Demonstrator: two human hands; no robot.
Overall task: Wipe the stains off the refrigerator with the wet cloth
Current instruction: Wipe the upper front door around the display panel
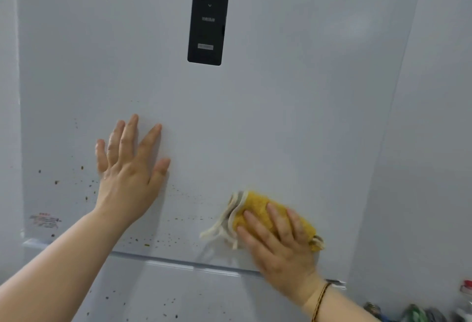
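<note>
The white refrigerator door [281,117] fills the view. Brown stains [143,241] speckle its lower left part and the door below the seam. My left hand [130,171] lies flat on the door with its fingers spread, in among the specks. My right hand [278,242] presses a yellow cloth [258,205] with white edging against the door near its bottom edge, fingers straight over it. Part of the cloth is hidden under that hand.
A black control panel [208,15] runs down the top middle of the door. A small red-printed sticker [46,219] sits at the lower left. The seam [178,263] to the lower door runs under both hands. Blurred objects [419,312] lie at the bottom right.
</note>
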